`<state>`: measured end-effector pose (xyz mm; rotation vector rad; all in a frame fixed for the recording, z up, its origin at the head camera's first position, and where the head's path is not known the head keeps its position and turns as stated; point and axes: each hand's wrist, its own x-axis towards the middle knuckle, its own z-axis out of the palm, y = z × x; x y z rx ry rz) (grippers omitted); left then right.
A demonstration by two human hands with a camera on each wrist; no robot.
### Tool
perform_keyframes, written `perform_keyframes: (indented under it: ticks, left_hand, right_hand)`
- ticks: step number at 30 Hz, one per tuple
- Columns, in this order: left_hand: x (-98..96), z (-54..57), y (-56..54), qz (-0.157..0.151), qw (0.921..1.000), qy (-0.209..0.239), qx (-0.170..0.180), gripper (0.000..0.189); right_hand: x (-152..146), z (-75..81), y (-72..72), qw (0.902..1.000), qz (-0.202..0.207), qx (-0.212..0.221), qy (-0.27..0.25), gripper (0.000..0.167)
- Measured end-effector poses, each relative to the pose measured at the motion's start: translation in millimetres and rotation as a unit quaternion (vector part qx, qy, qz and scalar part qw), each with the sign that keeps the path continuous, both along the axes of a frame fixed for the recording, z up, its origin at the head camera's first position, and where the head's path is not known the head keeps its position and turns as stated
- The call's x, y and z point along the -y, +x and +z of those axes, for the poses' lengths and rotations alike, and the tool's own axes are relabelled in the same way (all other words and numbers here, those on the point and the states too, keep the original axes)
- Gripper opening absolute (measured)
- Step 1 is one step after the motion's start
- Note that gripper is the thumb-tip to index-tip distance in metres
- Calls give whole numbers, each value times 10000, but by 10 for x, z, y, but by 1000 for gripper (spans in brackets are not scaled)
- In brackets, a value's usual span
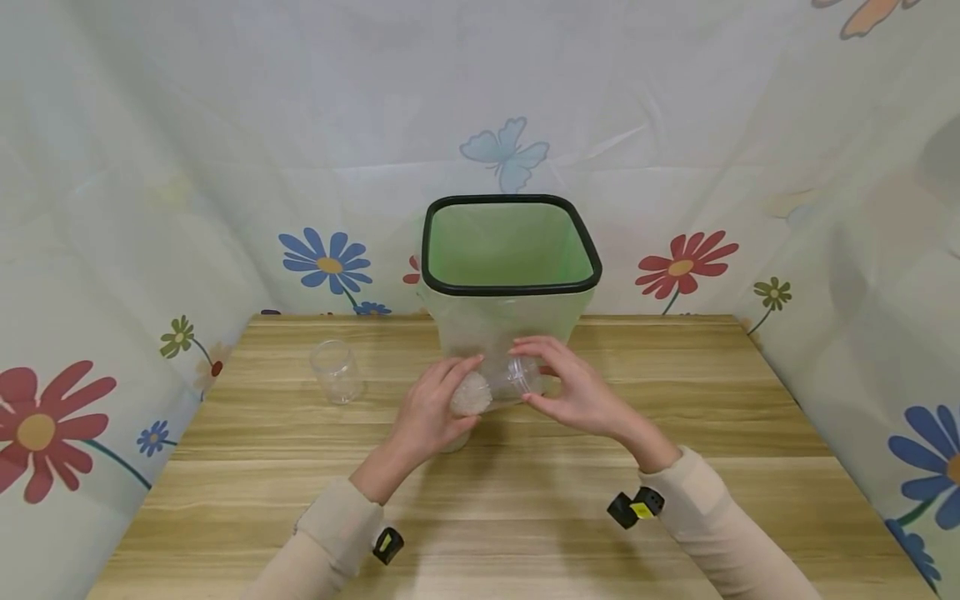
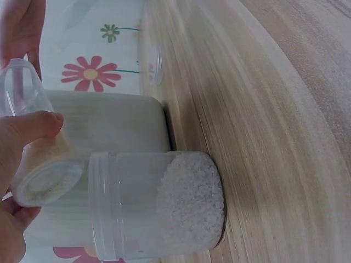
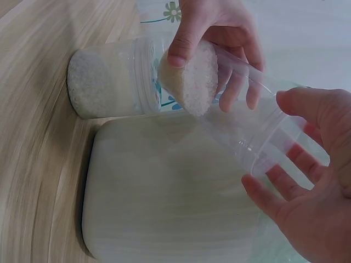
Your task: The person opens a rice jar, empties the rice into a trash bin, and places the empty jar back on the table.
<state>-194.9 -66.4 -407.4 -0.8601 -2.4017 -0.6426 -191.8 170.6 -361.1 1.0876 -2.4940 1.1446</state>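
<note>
A clear plastic jar (image 3: 236,109) with white granules (image 3: 200,76) heaped at its bottom end is held tilted in the air in front of the bin. My left hand (image 1: 438,404) grips the bottom end, thumb on one side and fingers on the other. At the ridged mouth end, my right hand (image 1: 573,387) holds the jar between thumb and fingers. Below the left hand stands a second clear jar (image 2: 140,203), upright on the table and partly filled with white granules; the left hand mostly hides it in the head view.
A pale green bin (image 1: 510,312) with a black rim stands behind the hands at the table's back. To the left is a clear cup-like jar (image 1: 336,371) on the wooden table (image 1: 315,475). A clear round edge (image 2: 157,64) shows beyond the bin. Flowered cloth (image 1: 360,167) surrounds the table.
</note>
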Motion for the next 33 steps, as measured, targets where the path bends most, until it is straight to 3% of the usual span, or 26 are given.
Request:
perform_keyframes:
  ticks: [12,21,25,33]
  left_hand:
    - [27,-13,-11,-69,9999,3,-78,85]
    - [23,-37,3,-68,9996,-54,-258,86]
    - [14,-36,13,-20,9997,-64,-219,84]
    - [9,-34,18,89,9997,-61,-206,85]
  right_hand:
    - [11,-28,5,9997,-67,-213,-88,56]
    - [35,-10,24,9928,-1027,615,0,49]
    - [42,-3,32,9914,-1044,788,-29,47]
    - [42,-37,3,9958,-684,581,-205,49]
